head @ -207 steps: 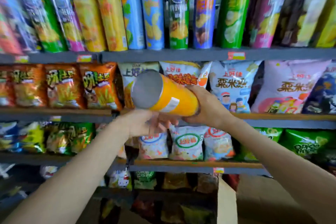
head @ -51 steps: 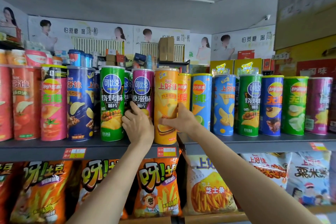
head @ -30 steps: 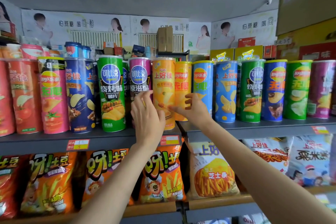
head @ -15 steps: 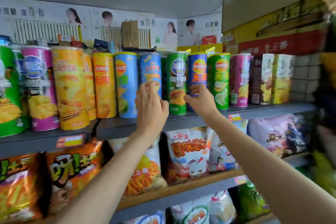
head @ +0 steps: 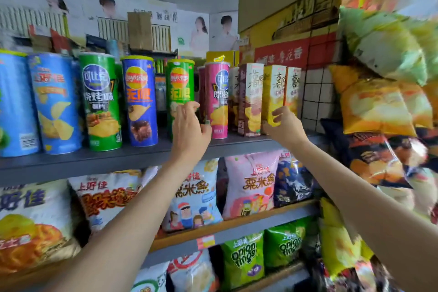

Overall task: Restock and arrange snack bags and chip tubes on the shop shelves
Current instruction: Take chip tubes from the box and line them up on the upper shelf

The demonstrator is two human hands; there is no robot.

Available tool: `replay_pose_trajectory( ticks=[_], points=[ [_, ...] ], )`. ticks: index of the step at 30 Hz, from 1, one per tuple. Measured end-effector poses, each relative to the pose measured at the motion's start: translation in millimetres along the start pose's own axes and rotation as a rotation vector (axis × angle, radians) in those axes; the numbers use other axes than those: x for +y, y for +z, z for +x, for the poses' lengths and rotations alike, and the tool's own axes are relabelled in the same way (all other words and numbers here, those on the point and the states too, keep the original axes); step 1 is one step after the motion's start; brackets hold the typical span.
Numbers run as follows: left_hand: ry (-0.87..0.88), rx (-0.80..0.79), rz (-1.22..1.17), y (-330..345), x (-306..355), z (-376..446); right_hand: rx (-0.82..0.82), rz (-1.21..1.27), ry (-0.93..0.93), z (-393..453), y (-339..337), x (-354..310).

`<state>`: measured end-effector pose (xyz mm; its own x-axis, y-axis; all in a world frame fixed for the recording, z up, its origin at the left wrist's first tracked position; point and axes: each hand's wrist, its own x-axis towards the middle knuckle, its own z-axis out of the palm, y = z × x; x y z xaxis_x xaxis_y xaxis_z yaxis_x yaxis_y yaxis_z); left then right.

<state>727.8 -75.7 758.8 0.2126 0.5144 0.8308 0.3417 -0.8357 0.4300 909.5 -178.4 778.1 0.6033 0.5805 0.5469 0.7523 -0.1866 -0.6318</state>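
- Standing upright along the top shelf (head: 132, 161) are the chip tubes, among them a green tube (head: 180, 83) and a pink tube (head: 217, 99) just to its right.
- Reaching up, the left hand (head: 189, 129) is curling its fingers (head: 187, 108) at the green tube's lower front; a firm grip cannot be told.
- Gripping the lower part of a yellow carton (head: 276, 87), the right hand (head: 285, 125) is closing its fingers around it.
- Crowding that carton on the left is a brown carton (head: 250, 99).
- Lying on the lower shelves are snack bags (head: 251, 182); more bags (head: 379, 106) are hanging on the right.
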Motion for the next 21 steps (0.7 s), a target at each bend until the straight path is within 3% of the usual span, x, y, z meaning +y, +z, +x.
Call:
replay_pose_trajectory(
  ticks=[11,15,21],
  points=[
    [-0.031,-0.151,-0.044,49.8,35.9,3.7,-0.048,-0.093,0.1,19.2,-21.3,48.7],
    [0.101,-0.235,0.032,86.6,63.2,1.6,0.011,-0.049,0.162,45.6,-33.3,70.6],
    [-0.16,-0.183,0.116,135.9,69.5,25.2,0.05,0.113,0.175,88.1,-25.1,93.0]
  ],
)
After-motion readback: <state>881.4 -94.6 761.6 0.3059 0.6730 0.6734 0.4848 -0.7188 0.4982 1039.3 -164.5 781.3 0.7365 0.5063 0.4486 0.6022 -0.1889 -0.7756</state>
